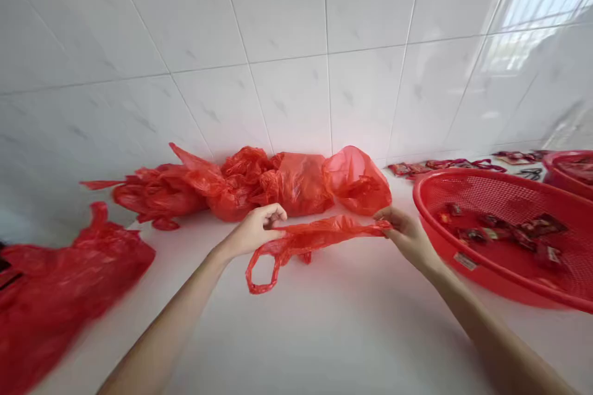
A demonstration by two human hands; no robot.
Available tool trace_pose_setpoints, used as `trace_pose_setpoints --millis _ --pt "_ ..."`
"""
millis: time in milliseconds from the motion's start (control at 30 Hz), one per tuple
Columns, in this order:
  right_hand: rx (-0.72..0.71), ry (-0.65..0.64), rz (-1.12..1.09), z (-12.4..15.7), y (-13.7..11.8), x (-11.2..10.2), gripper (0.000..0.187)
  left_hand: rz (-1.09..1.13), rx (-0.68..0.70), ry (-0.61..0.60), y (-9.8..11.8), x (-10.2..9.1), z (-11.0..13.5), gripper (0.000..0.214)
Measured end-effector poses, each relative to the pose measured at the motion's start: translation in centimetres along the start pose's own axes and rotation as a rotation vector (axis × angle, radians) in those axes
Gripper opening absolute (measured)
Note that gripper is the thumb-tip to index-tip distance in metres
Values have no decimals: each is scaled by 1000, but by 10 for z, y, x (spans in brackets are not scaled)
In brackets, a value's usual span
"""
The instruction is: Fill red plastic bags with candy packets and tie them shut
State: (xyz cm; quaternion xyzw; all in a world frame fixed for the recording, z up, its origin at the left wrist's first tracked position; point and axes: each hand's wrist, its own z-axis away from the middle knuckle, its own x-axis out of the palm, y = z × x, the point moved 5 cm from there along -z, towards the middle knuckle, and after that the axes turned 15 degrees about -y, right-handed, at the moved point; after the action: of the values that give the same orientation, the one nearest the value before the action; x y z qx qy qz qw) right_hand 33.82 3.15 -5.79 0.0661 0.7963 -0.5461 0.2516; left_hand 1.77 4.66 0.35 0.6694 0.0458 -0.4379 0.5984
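A thin red plastic bag [324,231] is stretched sideways between my two hands, above the white tabletop [296,321]. My left hand [259,228] is closed on its left end, thumb and fingers pinched together. From that end a handle loop [262,278] hangs down. At the bag's right end my right hand [407,237] pinches the plastic between thumb and fingers. Just behind the hands, an upright red bag [356,179] stands with its mouth wide, and a fuller red bag [303,182] leans beside it.
On the right stands a large red mesh basket [486,259] with small wrapped packets [540,228] inside. More packets [445,165] lie along the tiled wall [287,92], near a second basket [574,166]. Knotted red bags [162,194] and a heap of red bags [69,278] fill the left.
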Motion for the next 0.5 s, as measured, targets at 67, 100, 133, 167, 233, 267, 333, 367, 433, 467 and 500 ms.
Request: trace_pose_setpoints --millis 67,100,133,167,233,267,333,367,433,467,500 --pt "-114 33 97 6 -20 -2 32 49 22 -41 6 7 0 16" --pt "-182 45 148 10 -31 -2 38 73 29 -62 8 11 0 16" --pt "-262 58 212 14 -44 0 43 96 32 -81 11 16 -2 16" --pt "-369 79 293 19 -59 4 46 116 31 -103 13 22 -4 16" --pt "-578 100 419 29 -85 19 40 156 23 -141 17 35 -10 17" --pt "-660 66 466 32 -95 29 38 182 22 -162 20 41 -13 17" --pt "-724 -66 514 33 -101 53 38 248 49 -215 27 54 -20 19" --pt "-713 -118 536 32 -99 63 37 288 76 -240 32 59 -23 21" --pt "-638 -194 610 28 -87 80 34 373 124 -269 41 67 -26 22" --pt "-568 -212 660 25 -77 85 32 415 139 -270 46 68 -27 23" --pt "-480 -229 711 21 -67 88 30 455 151 -264 49 68 -27 23"
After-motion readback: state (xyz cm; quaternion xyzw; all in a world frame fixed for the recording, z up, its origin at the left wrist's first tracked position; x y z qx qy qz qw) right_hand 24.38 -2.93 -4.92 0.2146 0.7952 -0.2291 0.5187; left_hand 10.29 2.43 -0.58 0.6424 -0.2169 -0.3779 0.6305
